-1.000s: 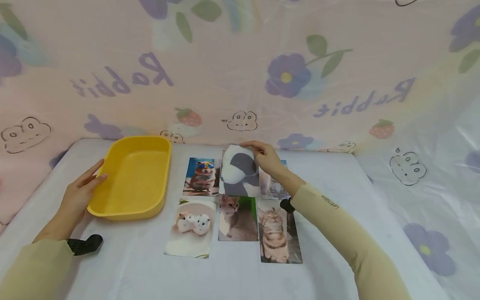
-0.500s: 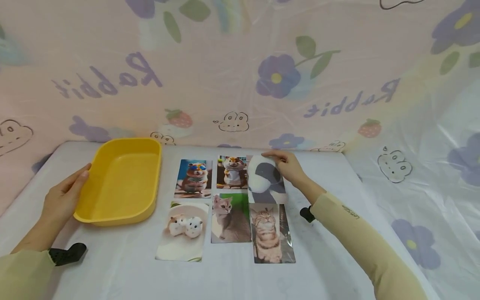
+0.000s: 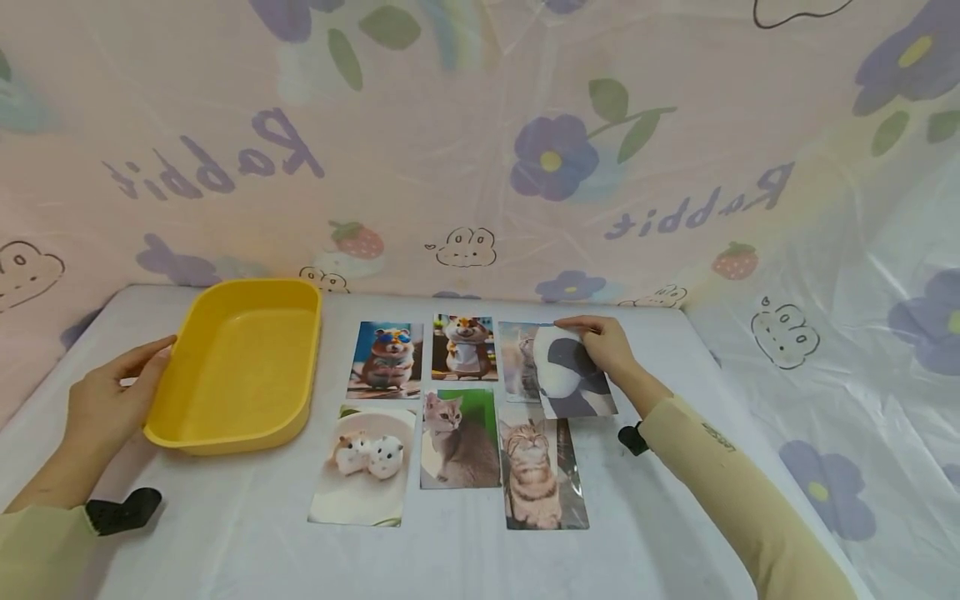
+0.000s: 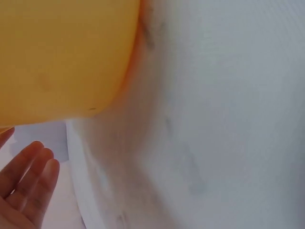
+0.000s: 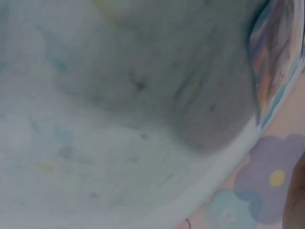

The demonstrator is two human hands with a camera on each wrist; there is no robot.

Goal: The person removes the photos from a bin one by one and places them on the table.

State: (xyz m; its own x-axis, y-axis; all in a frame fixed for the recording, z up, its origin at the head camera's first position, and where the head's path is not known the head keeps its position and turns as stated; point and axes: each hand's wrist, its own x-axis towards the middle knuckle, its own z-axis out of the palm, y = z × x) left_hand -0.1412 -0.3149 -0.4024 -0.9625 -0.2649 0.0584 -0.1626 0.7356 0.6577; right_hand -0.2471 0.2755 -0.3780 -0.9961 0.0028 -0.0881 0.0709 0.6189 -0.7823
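Note:
My right hand (image 3: 607,346) pinches the upper right corner of a photo card (image 3: 573,379) with white and dark grey patches. That card overlaps the right part of a kitten photo card (image 3: 516,358) in the back row. Straight fingers of my left hand (image 3: 116,404) touch the left rim of a yellow plastic tray (image 3: 243,367); in the left wrist view several fingertips (image 4: 50,167) show just below the tray. To the left of the kitten lie a hamster card with an apron (image 3: 465,350) and one with sunglasses (image 3: 385,362).
In the front row lie a two-hamster card (image 3: 363,467), a grey-brown cat card (image 3: 463,442) and a striped cat card (image 3: 538,479). The white table (image 3: 277,533) ends at a patterned pink curtain (image 3: 420,150) behind. A colourful card edge (image 5: 279,52) shows in the right wrist view.
My right hand has carried the patchy card rightward, off the apron hamster card and partly past the kitten card. My left hand stays at the tray's rim. The head view has shifted slightly.

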